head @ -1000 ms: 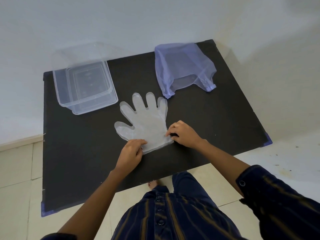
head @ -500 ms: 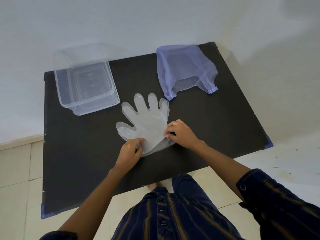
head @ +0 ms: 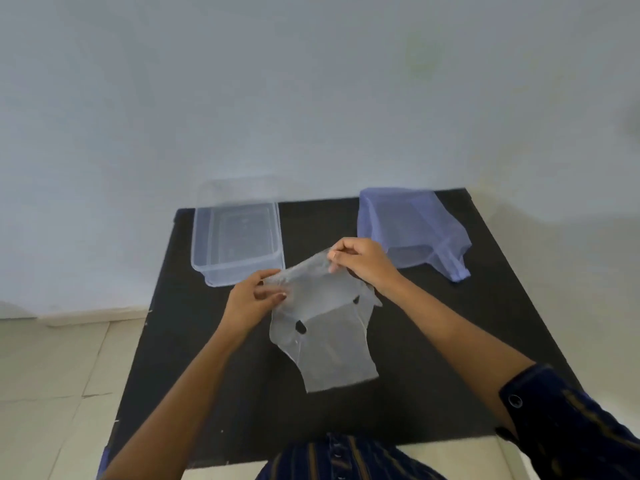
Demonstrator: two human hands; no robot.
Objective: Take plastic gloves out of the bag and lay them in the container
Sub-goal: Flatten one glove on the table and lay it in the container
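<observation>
A clear plastic glove (head: pixel 325 337) hangs in the air above the black table (head: pixel 450 341), folded over at the top. My left hand (head: pixel 251 299) pinches its left upper edge. My right hand (head: pixel 360 261) pinches the upper fold on the right, slightly higher. The glove's lower part droops toward me, cuff end lowest. The clear rectangular container (head: pixel 237 242) stands at the table's far left, nothing visible inside. The thin purple bag (head: pixel 412 230) lies at the far right, its handles pointing toward the right edge.
A white wall rises right behind the table. Pale floor tiles (head: pixel 52 375) lie to the left and in front. My striped dark shirt (head: pixel 339 459) shows at the bottom edge.
The glove lay flat on the table with both hands at its cuff; now both hands have lifted it off the table and folded it over. The camera has tilted upward.
</observation>
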